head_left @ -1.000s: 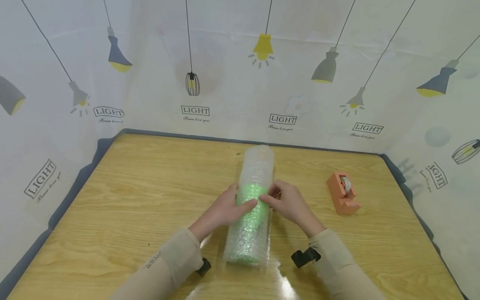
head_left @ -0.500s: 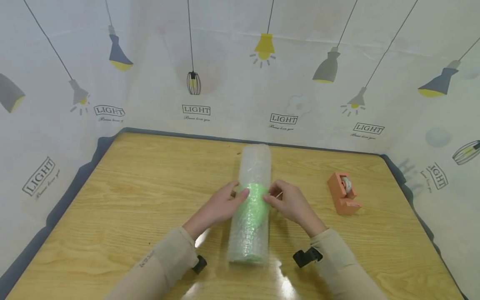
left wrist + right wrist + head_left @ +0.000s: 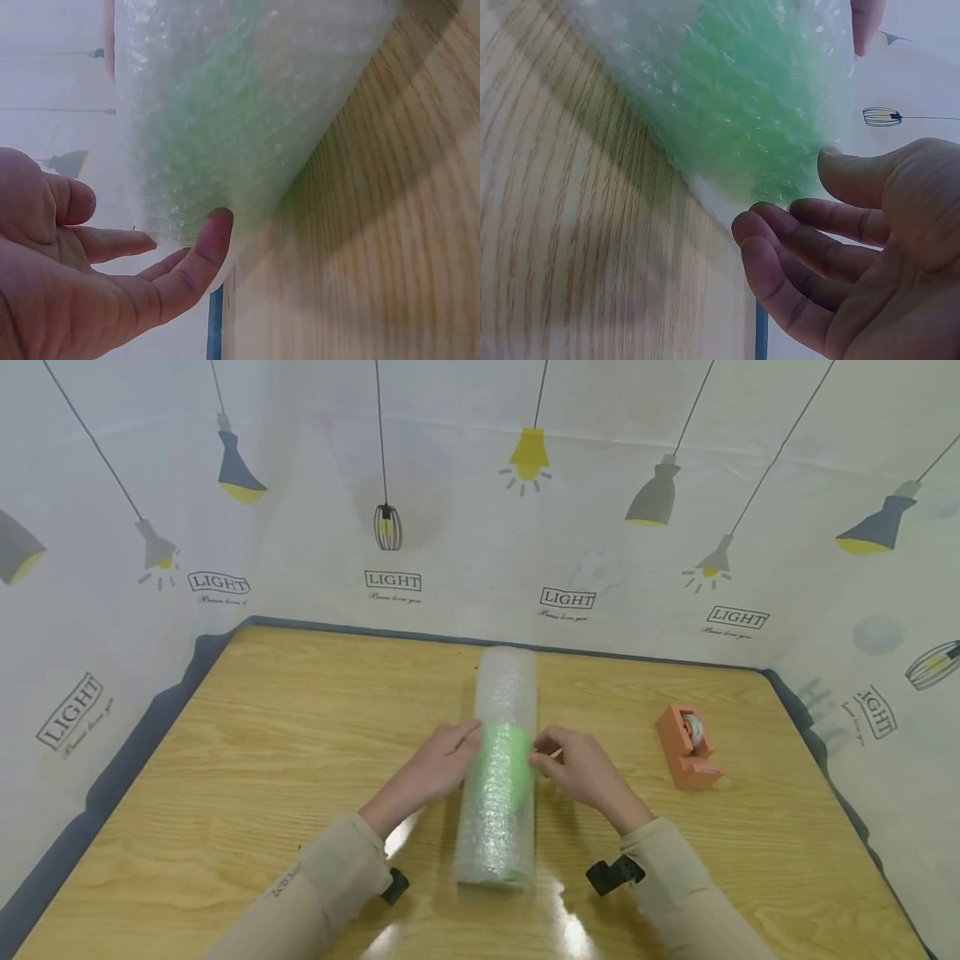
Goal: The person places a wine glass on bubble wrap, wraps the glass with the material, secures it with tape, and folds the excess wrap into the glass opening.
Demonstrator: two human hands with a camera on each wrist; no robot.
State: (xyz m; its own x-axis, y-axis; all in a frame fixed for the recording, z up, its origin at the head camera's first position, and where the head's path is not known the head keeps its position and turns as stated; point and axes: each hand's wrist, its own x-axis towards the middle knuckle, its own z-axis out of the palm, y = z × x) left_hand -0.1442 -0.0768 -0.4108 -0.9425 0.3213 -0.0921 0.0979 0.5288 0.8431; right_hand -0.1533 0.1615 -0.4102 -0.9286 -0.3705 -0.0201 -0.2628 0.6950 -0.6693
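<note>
you have two hands on one bubble-wrapped roll (image 3: pixel 497 785), green showing through its middle, lying lengthwise on the table between them. your left hand (image 3: pixel 437 763) has its fingers spread against the left side; your right hand (image 3: pixel 583 767) has its fingers apart and loosely bent, thumb at the right side. one orange tape dispenser (image 3: pixel 681 750) sits to the right, well apart. the wood-grain table (image 3: pixel 262 735) meets a pale backdrop (image 3: pixel 457 452) printed with nine lamps (image 3: pixel 529 447) and six "light" labels (image 3: pixel 393 581), the rightmost partly lost in a fold; lettering on your left sleeve (image 3: pixel 322 868) is too small to read.
</note>
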